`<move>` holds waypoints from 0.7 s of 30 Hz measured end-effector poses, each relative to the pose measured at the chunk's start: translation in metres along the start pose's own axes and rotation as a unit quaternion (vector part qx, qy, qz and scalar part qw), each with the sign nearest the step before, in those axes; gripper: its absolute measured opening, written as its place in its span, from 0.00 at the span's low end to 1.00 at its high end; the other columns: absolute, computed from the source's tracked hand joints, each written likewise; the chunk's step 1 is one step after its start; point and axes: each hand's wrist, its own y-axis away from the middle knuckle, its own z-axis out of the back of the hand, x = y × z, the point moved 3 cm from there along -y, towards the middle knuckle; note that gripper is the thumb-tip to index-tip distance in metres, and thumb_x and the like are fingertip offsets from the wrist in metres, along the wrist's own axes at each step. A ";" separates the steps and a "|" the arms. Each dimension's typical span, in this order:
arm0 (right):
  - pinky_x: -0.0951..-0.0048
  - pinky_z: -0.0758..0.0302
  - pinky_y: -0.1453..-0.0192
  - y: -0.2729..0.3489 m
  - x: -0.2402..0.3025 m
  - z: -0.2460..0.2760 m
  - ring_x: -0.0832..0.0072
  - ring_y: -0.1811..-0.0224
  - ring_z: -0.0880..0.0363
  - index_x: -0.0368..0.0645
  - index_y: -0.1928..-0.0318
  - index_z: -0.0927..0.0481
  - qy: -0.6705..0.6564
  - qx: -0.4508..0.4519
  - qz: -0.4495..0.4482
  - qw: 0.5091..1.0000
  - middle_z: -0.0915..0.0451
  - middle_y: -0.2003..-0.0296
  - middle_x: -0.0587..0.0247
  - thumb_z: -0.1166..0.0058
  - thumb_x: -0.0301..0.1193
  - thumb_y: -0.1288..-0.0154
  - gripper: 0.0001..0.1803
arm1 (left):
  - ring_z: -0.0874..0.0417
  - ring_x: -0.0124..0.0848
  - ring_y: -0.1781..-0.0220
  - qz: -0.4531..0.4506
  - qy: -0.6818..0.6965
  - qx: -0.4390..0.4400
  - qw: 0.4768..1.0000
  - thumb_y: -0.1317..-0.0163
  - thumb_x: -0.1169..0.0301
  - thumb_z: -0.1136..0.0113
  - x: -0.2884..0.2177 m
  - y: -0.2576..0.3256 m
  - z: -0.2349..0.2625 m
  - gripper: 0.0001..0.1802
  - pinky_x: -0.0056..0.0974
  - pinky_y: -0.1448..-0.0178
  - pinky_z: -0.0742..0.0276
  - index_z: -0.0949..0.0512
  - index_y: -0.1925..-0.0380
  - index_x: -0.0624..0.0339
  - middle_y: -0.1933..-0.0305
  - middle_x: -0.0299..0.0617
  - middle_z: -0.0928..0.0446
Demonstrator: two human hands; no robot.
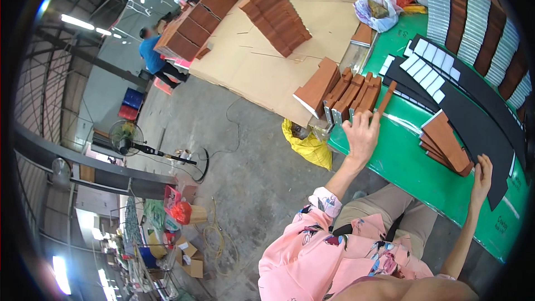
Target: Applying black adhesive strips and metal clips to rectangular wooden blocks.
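My left hand [361,134] reaches to the near end of a row of upright brown folded box pieces [348,93] on the green table [407,161], fingertips touching them. My right hand [482,175] rests with fingers spread on the edge of a long stack of black sheets [479,122], next to a small pile of brown flat pieces [446,144]. White rectangular cards [426,69] lie in a row on the black sheets.
Cardboard sheets [295,61] cover a platform carrying stacks of brown boxes [276,17]. A yellow bag [309,146] hangs at the table corner. Striped stacks [473,17] line the back. A standing fan [127,138] is on the concrete floor; a person in blue [153,56] works far off.
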 end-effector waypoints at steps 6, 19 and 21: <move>0.76 0.36 0.40 0.015 0.004 0.023 0.74 0.43 0.31 0.35 0.51 0.24 -0.059 -0.067 -0.002 0.996 0.28 0.47 0.63 0.55 0.25 0.31 0.12 | 0.24 0.36 0.61 -0.031 0.137 -0.079 0.987 0.55 0.77 0.37 0.002 -0.009 0.013 0.19 0.41 0.60 0.34 0.25 0.59 0.61 0.62 0.43 0.25; 0.51 0.37 0.38 0.072 0.170 -0.040 0.55 0.50 0.27 0.38 0.54 0.24 0.138 0.063 0.330 0.932 0.25 0.54 0.55 0.42 0.18 0.54 0.21 | 0.21 0.47 0.60 -0.107 0.384 -0.055 0.915 0.59 0.87 0.41 -0.039 0.032 0.101 0.20 0.43 0.59 0.24 0.25 0.60 0.67 0.62 0.50 0.24; 0.48 0.39 0.37 0.078 0.163 -0.037 0.56 0.51 0.26 0.39 0.55 0.23 0.163 0.082 0.307 0.934 0.24 0.56 0.56 0.41 0.18 0.55 0.22 | 0.21 0.46 0.60 -0.124 0.456 0.003 0.881 0.59 0.86 0.40 -0.060 0.044 0.094 0.19 0.42 0.57 0.24 0.25 0.62 0.66 0.62 0.50 0.24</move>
